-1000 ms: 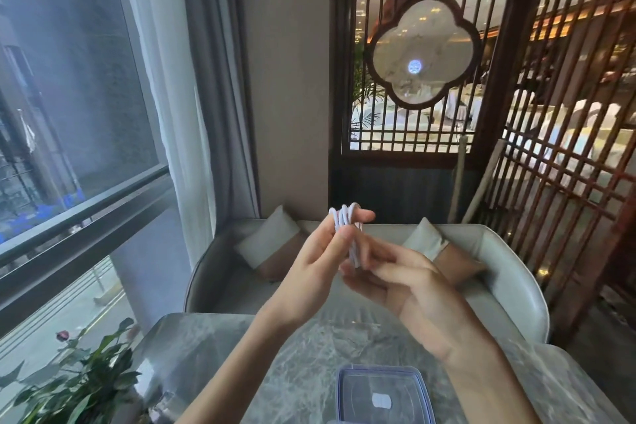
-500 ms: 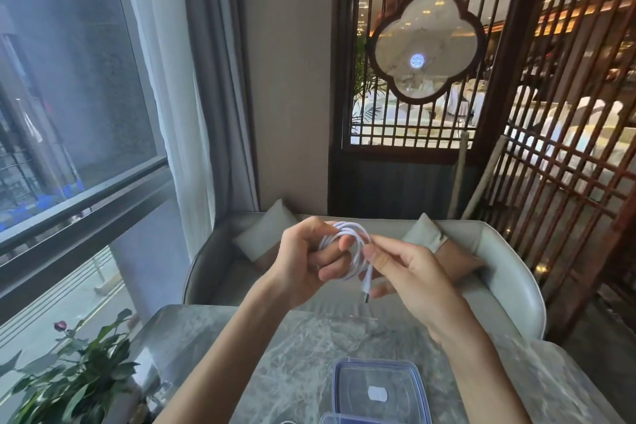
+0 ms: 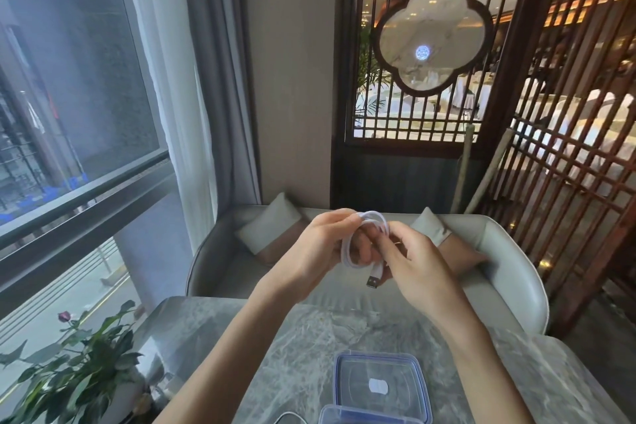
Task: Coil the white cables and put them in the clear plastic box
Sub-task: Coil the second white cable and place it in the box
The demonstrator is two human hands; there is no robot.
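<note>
A coiled white cable (image 3: 347, 253) is held in the air above the marble table (image 3: 303, 341). My left hand (image 3: 320, 248) grips the coil's left side. My right hand (image 3: 416, 265) pinches its right side, and the USB plug (image 3: 374, 277) hangs down below the fingers. A clear plastic lid with a blue rim (image 3: 380, 385) lies flat on the table near me. The rim of the clear plastic box (image 3: 364, 414) shows at the bottom edge, in front of the lid. A bit of another white cable (image 3: 288, 417) peeks in at the bottom edge.
A potted plant (image 3: 75, 368) stands at the table's left corner by the window. A grey sofa (image 3: 499, 251) with two cushions sits beyond the table. A dark wooden lattice screen (image 3: 568, 113) fills the right side.
The coil has turned from edge-on loops held upright to a round loop facing me. Both hands have lowered slightly, and the plug end now dangles under my right hand.
</note>
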